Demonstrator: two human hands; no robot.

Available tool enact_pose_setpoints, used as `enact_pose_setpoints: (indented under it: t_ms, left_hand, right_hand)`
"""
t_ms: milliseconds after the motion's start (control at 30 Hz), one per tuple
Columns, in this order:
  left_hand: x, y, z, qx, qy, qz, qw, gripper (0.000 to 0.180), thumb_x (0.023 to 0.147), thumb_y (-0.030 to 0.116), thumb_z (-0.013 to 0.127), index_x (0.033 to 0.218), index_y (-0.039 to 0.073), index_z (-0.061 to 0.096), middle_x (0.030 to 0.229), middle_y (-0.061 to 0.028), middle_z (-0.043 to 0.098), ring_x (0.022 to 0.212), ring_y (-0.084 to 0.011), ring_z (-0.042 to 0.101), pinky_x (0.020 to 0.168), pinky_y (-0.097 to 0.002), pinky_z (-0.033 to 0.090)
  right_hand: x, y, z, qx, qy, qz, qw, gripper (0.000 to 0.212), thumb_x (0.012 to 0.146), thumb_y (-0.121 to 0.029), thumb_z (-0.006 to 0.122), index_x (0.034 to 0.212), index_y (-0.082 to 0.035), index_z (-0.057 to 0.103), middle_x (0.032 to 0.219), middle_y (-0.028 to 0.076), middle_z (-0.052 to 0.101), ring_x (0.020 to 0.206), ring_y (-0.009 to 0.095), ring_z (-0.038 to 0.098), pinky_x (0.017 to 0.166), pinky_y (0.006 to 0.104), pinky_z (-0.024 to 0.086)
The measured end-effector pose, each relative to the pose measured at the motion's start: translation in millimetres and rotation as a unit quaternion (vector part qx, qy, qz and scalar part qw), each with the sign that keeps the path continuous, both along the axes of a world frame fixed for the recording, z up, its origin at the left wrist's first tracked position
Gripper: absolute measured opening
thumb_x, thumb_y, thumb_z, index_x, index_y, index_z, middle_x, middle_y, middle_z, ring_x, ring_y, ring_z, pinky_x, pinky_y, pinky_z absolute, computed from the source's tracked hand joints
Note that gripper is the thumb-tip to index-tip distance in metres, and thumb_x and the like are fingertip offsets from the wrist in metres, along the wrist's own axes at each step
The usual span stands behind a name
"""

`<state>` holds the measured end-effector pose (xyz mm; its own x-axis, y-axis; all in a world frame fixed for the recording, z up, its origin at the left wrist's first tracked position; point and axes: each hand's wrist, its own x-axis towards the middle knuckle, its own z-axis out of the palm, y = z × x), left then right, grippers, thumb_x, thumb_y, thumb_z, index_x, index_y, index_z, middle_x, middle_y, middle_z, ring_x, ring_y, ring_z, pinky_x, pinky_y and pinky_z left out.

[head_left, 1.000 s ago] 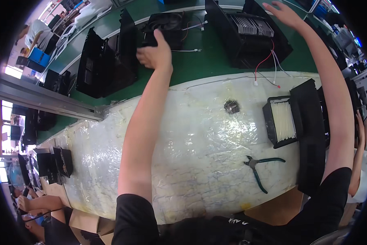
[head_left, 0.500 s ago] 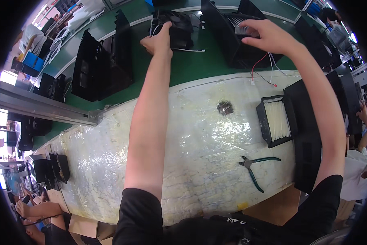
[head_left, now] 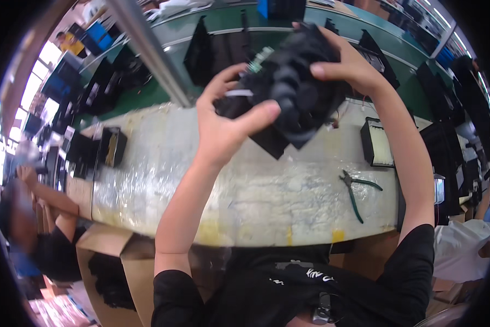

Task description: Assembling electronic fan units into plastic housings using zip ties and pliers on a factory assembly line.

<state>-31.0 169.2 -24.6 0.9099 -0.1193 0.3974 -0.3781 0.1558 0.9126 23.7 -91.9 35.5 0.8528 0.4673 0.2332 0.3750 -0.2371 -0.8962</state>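
Note:
Both my hands hold a black cooling fan assembly point(head_left: 307, 101), raised and tilted above the covered worktop point(head_left: 245, 191). Motion blurs part of it. My left hand point(head_left: 226, 120) is closed on its left side, thumb across the front, beside a white strip and a small green circuit board point(head_left: 260, 59). At the upper right, my right hand point(head_left: 351, 62) grips the fan's edge with the thumb in front. Green-handled side cutters point(head_left: 352, 193) lie spread on the worktop to the right. A black tray point(head_left: 369, 150) of white cable ties sits behind them.
Beyond the worktop runs a green conveyor point(head_left: 163, 90) carrying several black housings point(head_left: 198, 52). A metal post point(head_left: 152, 52) rises at its near edge. A black bin point(head_left: 114, 147) stands at the left end. An open cardboard box point(head_left: 106, 240) and another person's arm point(head_left: 54, 196) are lower left.
The fan assembly has come off the conveyor and up toward me in my left hand. My right hand has left the black housing and now grips the fan too. The view has shifted.

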Motion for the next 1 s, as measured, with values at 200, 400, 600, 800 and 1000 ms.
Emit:
enact_pose_setpoints:
  t_ms: [200,400,600,800,1000]
  left_hand:
    - [-94,71,6,0.429,-0.169,0.055,0.886,0.069,0.054,0.049,0.093,0.098,0.007,0.060,0.131,-0.0240,0.041,0.126,-0.0388,0.042,0.105,-0.0445,0.035]
    - [-133,83,-31,0.202,-0.096,-0.121,0.967,0.054,0.063,0.036,0.091,0.064,0.002,0.049,0.106,-0.0126,0.060,0.092,-0.0284,0.057,0.083,-0.0342,0.045]
    - [-165,84,-21,0.376,0.008,-0.020,0.926,0.045,0.084,0.028,0.078,0.067,-0.002,0.049,0.093,-0.0154,0.060,0.074,-0.0174,0.057,0.058,-0.0339,0.040]
    - [-157,59,-62,0.333,0.027,0.017,0.942,0.033,0.100,0.017,0.055,0.121,-0.009,0.058,0.101,-0.0223,0.069,0.092,-0.0211,0.065,0.083,-0.0308,0.049]
    - [-117,42,-85,0.205,0.119,0.037,0.971,0.039,0.100,0.018,0.058,0.128,-0.009,0.058,0.107,-0.0123,0.070,0.095,-0.0115,0.059,0.089,-0.0258,0.047]
  right_hand:
    - [-115,43,-9,-0.025,-0.014,0.014,1.000,0.079,0.062,-0.014,0.089,0.132,-0.004,0.053,0.115,0.006,0.064,0.106,0.016,0.061,0.100,0.0312,0.045]
    - [-175,60,-10,-0.090,-0.008,-0.065,0.994,0.086,0.060,-0.019,0.091,0.134,0.000,0.051,0.126,0.007,0.059,0.118,0.016,0.054,0.105,0.0309,0.039]
    - [-192,54,-29,-0.134,0.002,-0.139,0.981,0.087,0.060,-0.020,0.091,0.134,0.003,0.051,0.126,0.011,0.060,0.117,0.018,0.055,0.105,0.0306,0.039]
    - [-188,46,-102,0.143,0.277,-0.220,0.925,0.078,0.070,-0.009,0.086,0.136,0.002,0.045,0.116,0.012,0.063,0.102,0.018,0.064,0.091,0.0324,0.052]
    - [-175,61,-129,0.096,0.346,-0.257,0.897,0.083,0.083,-0.025,0.078,0.147,0.001,0.032,0.139,0.022,0.049,0.115,0.023,0.059,0.092,0.0353,0.053]
